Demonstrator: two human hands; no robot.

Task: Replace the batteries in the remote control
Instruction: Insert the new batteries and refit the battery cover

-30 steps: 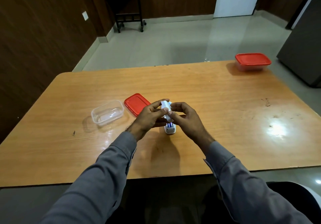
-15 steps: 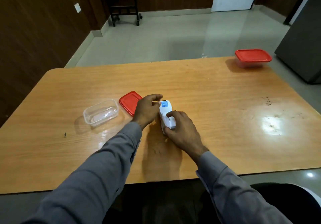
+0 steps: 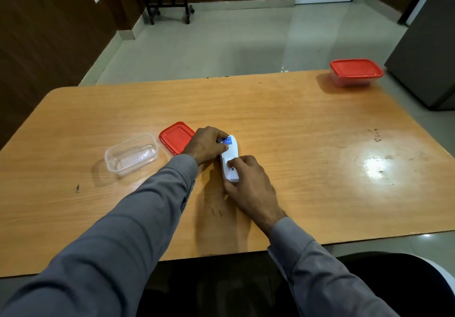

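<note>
Now both hands on the remote control [image 3: 229,158]: left hand [image 3: 206,145] curled around its far end, right hand [image 3: 248,184] its near end.

Left of centre the desk [image 3: 283,120] is crowding up: left hand [image 3: 205,144] and right hand [image 3: 248,184] are pressing on the white remote [image 3: 230,155], blocking passage there. Red lid [image 3: 176,137] is lying just beside the left hand; clear tub [image 3: 131,154] is sitting near it, further left. Right half is lying open. Lidded container [image 3: 355,72] is occupying the far right corner. Near edge is staying open outside both sleeves.
</note>
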